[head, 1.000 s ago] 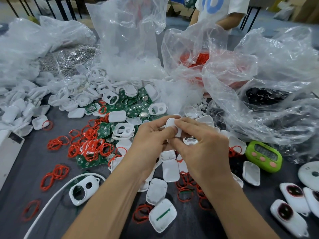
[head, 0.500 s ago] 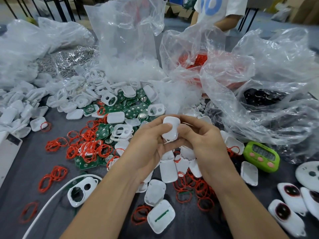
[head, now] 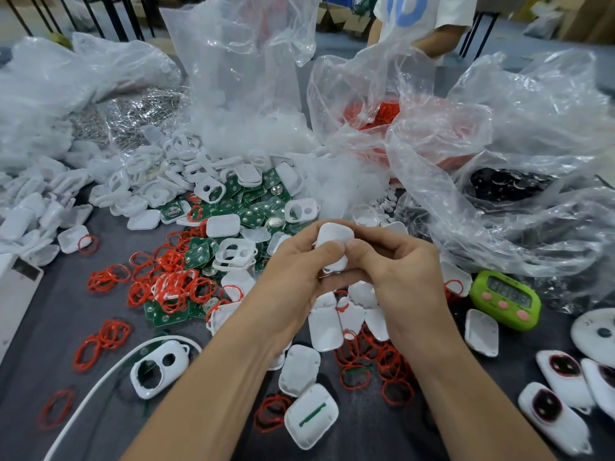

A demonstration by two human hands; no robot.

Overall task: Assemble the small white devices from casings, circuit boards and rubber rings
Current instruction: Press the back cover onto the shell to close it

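Above the middle of the table, one small white casing [head: 333, 236] stands upright between two hands. The left hand [head: 289, 281] curls round its left edge and the right hand [head: 402, 274] grips its right edge, both thumbs pressed on its face. Under and beyond them lie loose white casings [head: 156, 191], green circuit boards [head: 253, 207] and red rubber rings [head: 173, 287], too many to count.

One two-hole front shell [head: 159, 367] lies near left, and one back shell with a green strip [head: 311, 415] lies between the forearms. At the right edge are three assembled devices [head: 562, 372] with dark red windows, one white disc [head: 595, 331] and one green timer [head: 506, 299], its digits unreadable.

The table [head: 33, 361] is dark grey. Clear plastic bags [head: 499, 161] crowd its far side, where a second person [head: 422, 24] stands in a white shirt with an unreadable blue print.
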